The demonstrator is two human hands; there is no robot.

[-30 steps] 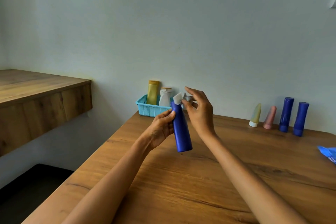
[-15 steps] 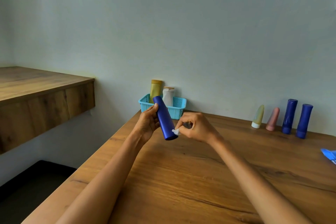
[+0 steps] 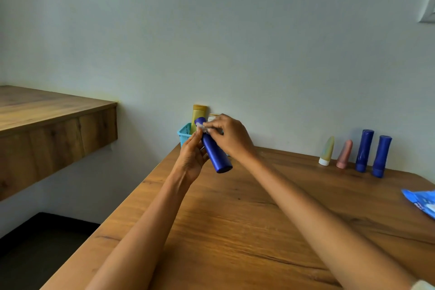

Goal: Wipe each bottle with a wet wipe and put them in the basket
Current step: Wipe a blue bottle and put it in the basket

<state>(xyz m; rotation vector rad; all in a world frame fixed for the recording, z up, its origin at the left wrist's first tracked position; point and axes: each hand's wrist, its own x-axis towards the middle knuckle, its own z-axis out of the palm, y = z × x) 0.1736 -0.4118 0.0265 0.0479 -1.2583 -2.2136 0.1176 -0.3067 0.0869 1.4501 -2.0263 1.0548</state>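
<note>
3 tall dark blue plastic bottles: 1 held above the wooden table [image 3: 235, 231] [image 3: 215, 152], 2 standing by the wall [image 3: 363, 150] [image 3: 381, 156]. 1 pale green tube [image 3: 326, 151]. 1 pink tube [image 3: 344, 154]. 1 turquoise plastic basket [image 3: 184, 134] holding 1 yellow bottle [image 3: 198, 114] and 1 white bottle [image 3: 213, 116]. 1 white wet wipe [image 3: 202, 127]. 1 blue wipes packet [image 3: 421, 202]. 2 hands [image 3: 191, 160] [image 3: 231, 136].

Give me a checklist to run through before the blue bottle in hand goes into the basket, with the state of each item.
1. Left hand has a firm grip on the dark blue cylindrical bottle: ok.
2. Right hand pinches the white wet wipe against the bottle's upper end: ok.
3. Whole bottle wiped: cannot tell.
4. Turquoise plastic basket within reach, just behind the hands: ok.
5. Free room in the basket beside the yellow bottle: cannot tell, the hands hide it.
6. Bottles left to wipe: not ok, four stand along the wall, the pale green tube, pink tube and two blue bottles.
</note>
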